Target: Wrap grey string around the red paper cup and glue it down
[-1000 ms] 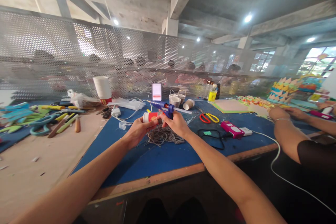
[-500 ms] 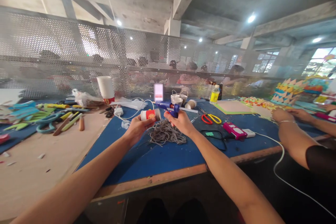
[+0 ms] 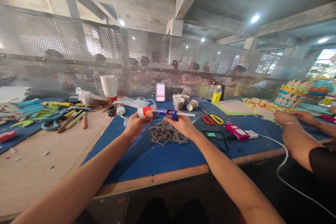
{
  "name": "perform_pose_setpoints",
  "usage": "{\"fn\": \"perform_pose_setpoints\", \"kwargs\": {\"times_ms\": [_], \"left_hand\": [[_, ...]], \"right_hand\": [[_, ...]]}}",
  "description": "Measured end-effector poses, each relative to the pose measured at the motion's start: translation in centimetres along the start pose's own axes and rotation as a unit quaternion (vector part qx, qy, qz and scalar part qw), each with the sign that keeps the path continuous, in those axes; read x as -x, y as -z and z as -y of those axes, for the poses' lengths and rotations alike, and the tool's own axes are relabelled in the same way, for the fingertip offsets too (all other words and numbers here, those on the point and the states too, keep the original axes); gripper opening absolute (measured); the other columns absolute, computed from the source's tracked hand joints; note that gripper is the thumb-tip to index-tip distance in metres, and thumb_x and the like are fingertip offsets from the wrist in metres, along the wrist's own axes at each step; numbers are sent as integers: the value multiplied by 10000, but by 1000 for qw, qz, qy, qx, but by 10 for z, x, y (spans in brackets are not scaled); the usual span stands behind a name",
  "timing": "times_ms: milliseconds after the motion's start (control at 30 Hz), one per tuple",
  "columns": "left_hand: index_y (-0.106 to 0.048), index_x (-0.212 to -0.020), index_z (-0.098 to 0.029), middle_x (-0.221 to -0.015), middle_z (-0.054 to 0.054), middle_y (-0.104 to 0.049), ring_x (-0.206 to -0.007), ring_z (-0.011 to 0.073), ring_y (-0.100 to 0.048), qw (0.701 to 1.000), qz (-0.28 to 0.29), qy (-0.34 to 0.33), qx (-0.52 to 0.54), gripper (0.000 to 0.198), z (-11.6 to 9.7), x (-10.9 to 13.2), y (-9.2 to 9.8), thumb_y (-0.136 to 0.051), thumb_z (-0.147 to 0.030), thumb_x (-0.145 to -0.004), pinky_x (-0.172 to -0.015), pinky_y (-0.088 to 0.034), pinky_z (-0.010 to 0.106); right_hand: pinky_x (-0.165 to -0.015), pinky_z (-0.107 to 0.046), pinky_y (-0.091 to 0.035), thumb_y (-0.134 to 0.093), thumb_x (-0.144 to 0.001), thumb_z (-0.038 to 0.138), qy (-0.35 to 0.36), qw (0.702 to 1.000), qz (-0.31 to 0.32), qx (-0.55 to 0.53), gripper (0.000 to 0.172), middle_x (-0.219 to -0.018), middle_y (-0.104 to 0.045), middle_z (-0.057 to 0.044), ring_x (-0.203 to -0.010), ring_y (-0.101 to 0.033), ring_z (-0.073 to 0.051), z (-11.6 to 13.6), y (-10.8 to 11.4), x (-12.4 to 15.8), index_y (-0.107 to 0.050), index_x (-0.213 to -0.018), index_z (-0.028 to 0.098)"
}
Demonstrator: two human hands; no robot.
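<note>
A: Report first on the left hand (image 3: 138,126).

B: Found closed, gripping a red-and-white paper cup (image 3: 144,111) on its side. Held raised above the blue-covered tabletop (image 3: 131,171).

A: Proceed to the right hand (image 3: 183,125).

B: Found closed around the handle of a blue hot-glue gun (image 3: 165,112). Pointed nozzle-first toward the left hand, at the near end of the paper cup. Cannot confirm contact between nozzle and cup from this angle. Noted protruding rearward, just above the right hand: a translucent glue stick (image 3: 187,114).

A: List items beneath the hands.

B: Observed on the tabletop, below and between both: a loose heap of grey cord (image 3: 169,133).

A: Continue past the right hand.

B: Recorded just beyond it: a cluster of small pale cups (image 3: 179,102), standing, and near these a tipped cup (image 3: 193,105). Located to its right: red-and-yellow-handled scissors (image 3: 212,119), then a magenta box (image 3: 236,131) with a white plug (image 3: 252,134) at one end. Sighted farther off, upright: a yellow-labelled bottle (image 3: 216,96). Seen well to the right: a co-worker's hand (image 3: 282,116), too unclear to judge for grip.

A: And beyond the left hand?

B: Logged ahead and leftward: a tall stack of white paper cups (image 3: 108,87), slightly tilted. Placed farther left, among assorted tools: teal-handled scissors (image 3: 51,122).
</note>
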State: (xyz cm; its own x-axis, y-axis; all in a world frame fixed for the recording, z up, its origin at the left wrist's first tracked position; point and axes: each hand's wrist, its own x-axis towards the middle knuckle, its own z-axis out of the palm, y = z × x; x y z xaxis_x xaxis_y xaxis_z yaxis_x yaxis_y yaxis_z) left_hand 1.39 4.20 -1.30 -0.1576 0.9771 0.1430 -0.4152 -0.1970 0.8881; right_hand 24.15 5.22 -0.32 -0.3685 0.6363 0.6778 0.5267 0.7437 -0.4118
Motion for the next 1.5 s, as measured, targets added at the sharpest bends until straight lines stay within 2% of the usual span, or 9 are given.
{"fn": "perform_pose_setpoints", "kwargs": {"times_ms": [600,1500], "left_hand": [[-758,-865,-138,-842,47,-777,-768,160,-703,1000,5,-3,-15,346,-2,3,-2,-916,-150,-557,-733,-576,262],[-740,-906,-116,-857,68,-769,-787,178,-704,1000,7,-6,-30,434,-1,4,-2,-937,-182,-525,-753,-561,288]], "right_hand": [[-739,-272,-457,-654,-933,482,15,996,16,89,289,-905,-679,-45,-838,-630,-195,-5,-2,1,-655,-958,193],[-720,-270,-443,-653,-933,487,13,994,20,105,297,-902,-677,-53,-824,-630,-200,1,3,1,-649,-948,191]]}}
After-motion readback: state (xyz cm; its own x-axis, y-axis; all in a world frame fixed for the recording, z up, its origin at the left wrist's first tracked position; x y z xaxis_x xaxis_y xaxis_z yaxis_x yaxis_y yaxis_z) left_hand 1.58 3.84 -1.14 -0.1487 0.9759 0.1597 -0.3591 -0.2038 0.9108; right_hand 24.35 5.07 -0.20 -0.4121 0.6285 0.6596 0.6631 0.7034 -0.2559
